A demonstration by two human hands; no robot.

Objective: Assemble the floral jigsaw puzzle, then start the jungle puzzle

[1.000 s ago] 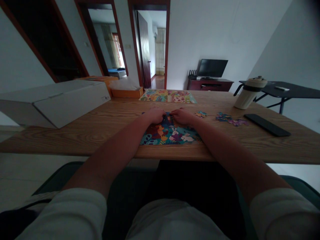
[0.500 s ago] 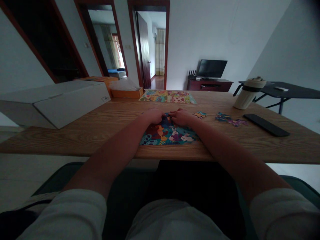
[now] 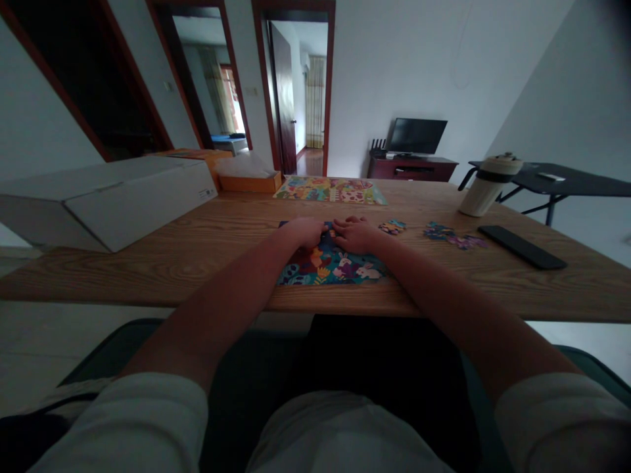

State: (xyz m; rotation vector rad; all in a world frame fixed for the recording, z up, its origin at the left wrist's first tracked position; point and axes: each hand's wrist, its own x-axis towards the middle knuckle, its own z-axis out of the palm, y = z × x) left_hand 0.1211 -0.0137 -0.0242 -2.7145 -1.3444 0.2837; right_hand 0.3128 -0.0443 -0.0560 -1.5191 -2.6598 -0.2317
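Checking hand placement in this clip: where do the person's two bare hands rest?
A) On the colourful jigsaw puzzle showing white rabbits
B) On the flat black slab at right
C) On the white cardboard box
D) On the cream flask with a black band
A. The bare left hand and bare right hand both lie on the far part of the colourful rabbit jigsaw puzzle, on the light-brown wooden table.

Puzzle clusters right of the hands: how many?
2: a small one beside the assembled puzzle, a larger one further right on the wooden table. Some may be hidden.
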